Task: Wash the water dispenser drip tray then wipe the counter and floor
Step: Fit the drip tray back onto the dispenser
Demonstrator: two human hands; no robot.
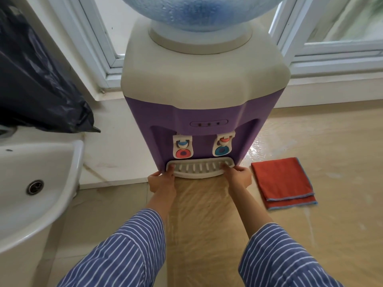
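Observation:
A purple and cream water dispenser (204, 83) stands in front of me with a blue bottle on top. Its white slotted drip tray (200, 168) sits at the base under the two taps. My left hand (163, 180) grips the tray's left end, fingers over the rim. My right hand (238, 176) grips the tray's right end the same way. A folded red cloth (284, 182) with a blue hem lies flat on the floor to the right of the dispenser.
A white sink (35, 189) with a round drain juts in at the left. A black plastic bag (39, 79) hangs above it. White window frames (331, 59) run behind the dispenser. The tan floor (331, 141) shines wet to the right.

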